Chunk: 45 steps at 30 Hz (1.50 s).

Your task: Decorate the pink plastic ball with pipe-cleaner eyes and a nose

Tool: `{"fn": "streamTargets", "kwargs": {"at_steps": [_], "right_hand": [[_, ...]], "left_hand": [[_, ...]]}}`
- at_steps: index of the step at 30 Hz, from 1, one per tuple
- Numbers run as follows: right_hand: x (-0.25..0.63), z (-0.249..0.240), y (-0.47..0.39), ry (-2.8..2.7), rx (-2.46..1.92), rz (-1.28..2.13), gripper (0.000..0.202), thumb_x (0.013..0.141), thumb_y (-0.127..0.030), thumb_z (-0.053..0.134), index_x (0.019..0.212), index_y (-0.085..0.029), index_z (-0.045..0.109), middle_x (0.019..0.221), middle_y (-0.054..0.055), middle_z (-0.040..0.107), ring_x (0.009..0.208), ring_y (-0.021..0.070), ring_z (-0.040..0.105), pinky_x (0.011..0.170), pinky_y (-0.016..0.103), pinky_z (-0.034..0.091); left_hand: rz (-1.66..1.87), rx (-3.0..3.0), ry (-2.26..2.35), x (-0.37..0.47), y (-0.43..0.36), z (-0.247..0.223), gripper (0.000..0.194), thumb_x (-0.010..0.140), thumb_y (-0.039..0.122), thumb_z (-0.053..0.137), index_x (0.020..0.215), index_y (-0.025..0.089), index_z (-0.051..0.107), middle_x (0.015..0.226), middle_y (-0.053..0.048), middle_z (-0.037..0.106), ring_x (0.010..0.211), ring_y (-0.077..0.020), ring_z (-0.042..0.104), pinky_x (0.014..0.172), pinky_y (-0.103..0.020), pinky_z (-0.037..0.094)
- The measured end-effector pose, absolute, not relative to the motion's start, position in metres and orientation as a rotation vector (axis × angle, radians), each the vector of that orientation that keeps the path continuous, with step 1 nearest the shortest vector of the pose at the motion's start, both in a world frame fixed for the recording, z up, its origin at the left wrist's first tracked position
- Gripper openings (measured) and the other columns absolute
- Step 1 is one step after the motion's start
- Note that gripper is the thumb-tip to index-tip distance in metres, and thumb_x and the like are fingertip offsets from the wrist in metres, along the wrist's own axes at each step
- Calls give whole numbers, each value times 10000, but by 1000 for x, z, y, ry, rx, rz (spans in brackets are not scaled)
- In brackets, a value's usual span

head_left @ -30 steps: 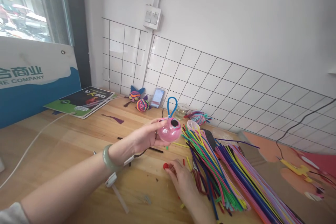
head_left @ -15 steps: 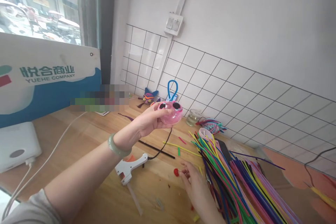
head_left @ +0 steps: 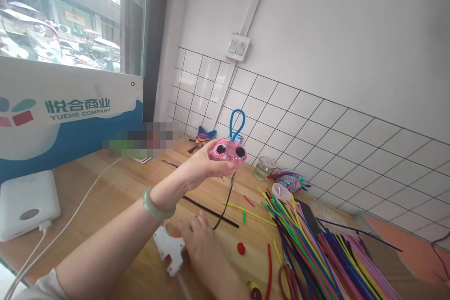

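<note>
My left hand [head_left: 207, 161] is closed round a pink rounded ornament [head_left: 230, 150] with two black eye spots, held up above the table. A blue loop [head_left: 237, 124] rises from its top. My right hand [head_left: 200, 234] is low over the table, at the white glue gun [head_left: 168, 246], its fingers curled near the gun's handle end; whether they grip it is hidden. To the right of that hand lies a small red piece [head_left: 241, 249] on the wood.
Colourful pipe cleaners [head_left: 309, 243] spread over the right side, with scissors [head_left: 284, 281] beside them. A glass jar [head_left: 263, 168] and a striped craft piece [head_left: 290, 180] stand near the wire grid. A white box [head_left: 30, 204] with cables is at left.
My right hand has moved left from the red piece to the glue gun, and the red piece is now on the table. My left hand has turned the ornament. The camera view has shifted.
</note>
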State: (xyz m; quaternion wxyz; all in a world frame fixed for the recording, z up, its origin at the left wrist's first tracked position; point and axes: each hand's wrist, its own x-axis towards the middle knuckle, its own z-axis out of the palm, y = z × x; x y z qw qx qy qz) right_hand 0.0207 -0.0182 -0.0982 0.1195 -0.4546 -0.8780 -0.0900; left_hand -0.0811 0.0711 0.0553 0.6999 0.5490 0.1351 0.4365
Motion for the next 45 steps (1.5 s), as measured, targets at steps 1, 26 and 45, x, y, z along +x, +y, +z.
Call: {"fn": "streamTargets", "kwargs": {"at_steps": [1,26,45], "right_hand": [[27,-91,-20,-2560,-1350,-149,476,777,-3,482,1206,-202,535,928,74,604,918,217,567,944,431,425],[116,5,-42,-1740,-1231,-157,86,836,-291,580,865,-210,584,803,25,629,765,187,611,691,291,501],[109,5,-41,-1743,-1232,-195,72,831,-253,587,832,-193,548,703,-6,556,644,154,546,595,273,451]], "left_hand": [[1000,1253,318,-83,72,56,574,656,192,770,1177,235,533,1071,-62,610,963,-205,603,796,-345,511],[1089,1386,452,-67,82,38,697,596,163,785,1222,207,480,1091,-79,619,914,-194,602,791,-331,484],[1098,1309,489,-58,77,36,824,512,136,825,1252,194,467,1150,-102,598,1049,-241,563,912,-401,433]]}}
